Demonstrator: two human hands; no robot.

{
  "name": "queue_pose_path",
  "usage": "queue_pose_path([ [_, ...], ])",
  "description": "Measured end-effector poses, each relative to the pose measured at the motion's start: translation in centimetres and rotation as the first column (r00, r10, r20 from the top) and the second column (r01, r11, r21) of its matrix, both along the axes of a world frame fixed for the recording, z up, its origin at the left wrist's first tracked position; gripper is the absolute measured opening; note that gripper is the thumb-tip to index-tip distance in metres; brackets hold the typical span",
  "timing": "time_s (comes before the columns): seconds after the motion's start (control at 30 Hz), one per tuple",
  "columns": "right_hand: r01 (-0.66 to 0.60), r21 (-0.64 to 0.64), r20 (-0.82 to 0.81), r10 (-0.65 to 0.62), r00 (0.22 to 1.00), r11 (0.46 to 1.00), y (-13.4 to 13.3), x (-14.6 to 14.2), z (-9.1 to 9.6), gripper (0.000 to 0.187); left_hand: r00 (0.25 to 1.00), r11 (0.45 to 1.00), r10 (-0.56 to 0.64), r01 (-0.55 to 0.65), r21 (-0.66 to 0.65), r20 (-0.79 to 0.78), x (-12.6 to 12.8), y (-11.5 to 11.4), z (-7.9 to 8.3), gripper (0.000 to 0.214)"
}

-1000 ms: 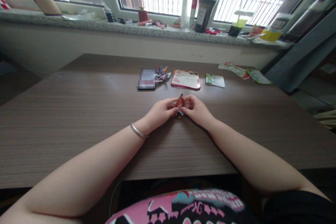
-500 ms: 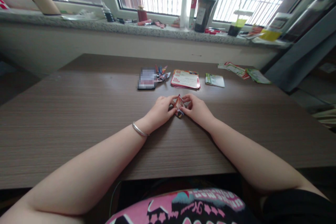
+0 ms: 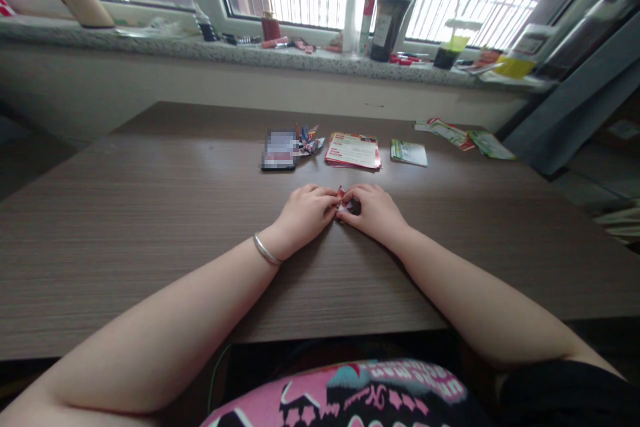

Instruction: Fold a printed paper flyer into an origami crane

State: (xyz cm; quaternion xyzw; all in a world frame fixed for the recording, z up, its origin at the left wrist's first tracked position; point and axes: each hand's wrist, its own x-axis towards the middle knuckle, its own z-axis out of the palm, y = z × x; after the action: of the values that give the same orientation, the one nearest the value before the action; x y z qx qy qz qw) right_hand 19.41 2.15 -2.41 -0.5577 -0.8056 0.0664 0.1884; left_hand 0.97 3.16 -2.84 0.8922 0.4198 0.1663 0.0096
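Note:
A small folded piece of red printed paper (image 3: 342, 198) lies pinched between both my hands on the brown wooden table (image 3: 150, 213). My left hand (image 3: 305, 211), with a silver bangle at the wrist, has its fingers curled onto the paper's left side. My right hand (image 3: 373, 211) presses its closed fingers on the right side. Most of the paper is hidden under my fingers.
Farther back lie a dark phone (image 3: 280, 150), a folded paper figure (image 3: 310, 140), a stack of red-and-white leaflets (image 3: 353, 151), a green card (image 3: 409, 153) and more leaflets (image 3: 465, 136). Bottles and cups (image 3: 387, 23) crowd the stone windowsill (image 3: 200, 49).
The paper stood up between my fingertips earlier; now both hands have lowered and closed over it, pressing it flatter against the table.

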Motion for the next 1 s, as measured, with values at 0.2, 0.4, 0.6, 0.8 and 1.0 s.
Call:
queue_pose_path([
  [0.2,0.016,-0.024,0.072,-0.014,0.997,1.000,-0.2,-0.1,0.3,0.034,0.998,0.999,-0.022,0.024,0.030,-0.058,-0.3,0.0,0.2,0.031],
  [0.4,0.019,-0.031,0.099,-0.015,0.995,0.999,-0.5,-0.1,0.5,0.039,0.997,0.999,-0.029,0.031,0.024,-0.070,-0.4,-0.1,0.2,0.032],
  [0.6,0.043,-0.020,0.170,-0.039,0.985,0.999,-0.8,-0.3,0.8,0.045,0.999,0.999,0.000,-0.002,-0.038,-0.053,-0.3,-0.4,0.7,0.032],
  [0.8,0.002,-0.039,0.173,0.005,0.985,0.999,-1.2,0.2,1.1,0.050,1.000,0.994,-0.003,0.001,-0.113,-0.016,-0.5,-0.3,0.5,0.032],
  [1.0,-0.190,-0.026,0.094,0.191,0.977,0.982,-0.5,1.9,0.7,0.025,0.996,0.993,-0.066,0.071,-0.094,0.059,-1.1,0.9,-0.6,0.032],
])
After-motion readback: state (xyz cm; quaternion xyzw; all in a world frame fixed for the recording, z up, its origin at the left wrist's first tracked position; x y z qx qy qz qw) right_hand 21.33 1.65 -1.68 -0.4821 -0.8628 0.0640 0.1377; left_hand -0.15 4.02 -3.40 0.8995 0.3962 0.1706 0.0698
